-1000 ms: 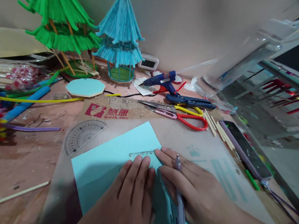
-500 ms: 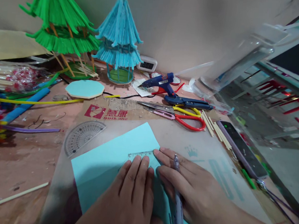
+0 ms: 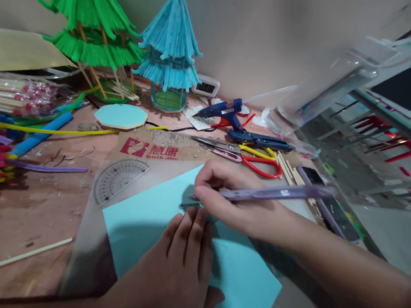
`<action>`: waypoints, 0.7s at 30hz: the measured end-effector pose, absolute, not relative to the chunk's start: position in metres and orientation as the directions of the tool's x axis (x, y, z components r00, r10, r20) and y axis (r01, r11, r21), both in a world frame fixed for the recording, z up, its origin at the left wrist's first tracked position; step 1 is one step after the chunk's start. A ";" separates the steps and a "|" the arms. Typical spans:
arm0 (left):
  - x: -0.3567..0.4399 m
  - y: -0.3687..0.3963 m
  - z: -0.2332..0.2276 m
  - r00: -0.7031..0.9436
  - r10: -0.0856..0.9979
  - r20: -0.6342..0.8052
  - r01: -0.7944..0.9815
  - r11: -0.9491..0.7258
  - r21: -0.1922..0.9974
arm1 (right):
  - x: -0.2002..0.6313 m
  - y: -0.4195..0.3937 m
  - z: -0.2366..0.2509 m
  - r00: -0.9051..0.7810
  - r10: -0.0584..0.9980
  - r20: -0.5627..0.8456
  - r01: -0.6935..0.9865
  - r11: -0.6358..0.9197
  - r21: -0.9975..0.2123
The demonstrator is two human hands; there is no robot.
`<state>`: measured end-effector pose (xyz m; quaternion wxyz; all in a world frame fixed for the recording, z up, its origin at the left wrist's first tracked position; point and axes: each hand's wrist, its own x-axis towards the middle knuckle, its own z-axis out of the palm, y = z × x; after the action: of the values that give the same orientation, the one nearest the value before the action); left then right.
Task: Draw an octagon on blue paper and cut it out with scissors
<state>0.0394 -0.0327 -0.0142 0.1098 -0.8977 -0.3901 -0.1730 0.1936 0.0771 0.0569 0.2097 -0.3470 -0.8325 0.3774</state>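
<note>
Paper (image 3: pixel 137 220) held down, pen (image 3: pixel 274 192) at the ruler (image 3: pixel 189 207)

Blue, flat and turned a little, on a clear mat (image 3: pixel 92 233), right in front of the body. On top of the paper, left hand (image 3: pixel 183 267) with fingers straight and close together, pressing down, not gripping. Under those fingertips, the ruler, mostly hidden. Over the far part of the paper, right hand (image 3: pixel 236 216) closed around the pen, with the tip down by the ruler's far edge. Too small to tell if touching.

Likely step in hand: marking or drawing along the ruler. Next move, most likely: calling for a still left hand, so no slip of the ruler, and a light, steady stroke of the pen along its edge.

Just past the paper's left corner, a protractor (image 3: pixel 120 180). Beyond the paper's far edge, scissors (image 3: pixel 240 151), a glue gun (image 3: pixel 227 112) and an eight-sided card (image 3: pixel 120 116). Farther back from the paper, a green tower (image 3: pixel 92 55) and a blue tower (image 3: pixel 173 33). To the paper's right, a phone (image 3: pixel 345 223).
</note>
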 end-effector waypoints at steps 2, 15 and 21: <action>0.039 -0.034 -0.015 0.631 0.666 0.398 0.742 -0.668 -0.058 | 0.184 0.085 0.040 -0.668 0.743 0.049 0.386 0.402 -0.830; 0.039 -0.033 -0.010 0.623 0.668 0.407 0.749 -0.659 -0.066 | 0.183 0.087 0.017 -0.652 0.751 0.108 0.320 0.402 -0.858; 0.039 -0.032 -0.009 0.623 0.664 0.414 0.749 -0.660 -0.069 | 0.184 0.084 0.019 -0.676 0.719 0.162 0.359 0.514 -0.779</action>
<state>0.0392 -0.0318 -0.0090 0.1180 -0.8930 -0.3954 -0.1796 0.1835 0.0837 0.0189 0.2409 -0.3223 -0.8361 0.3729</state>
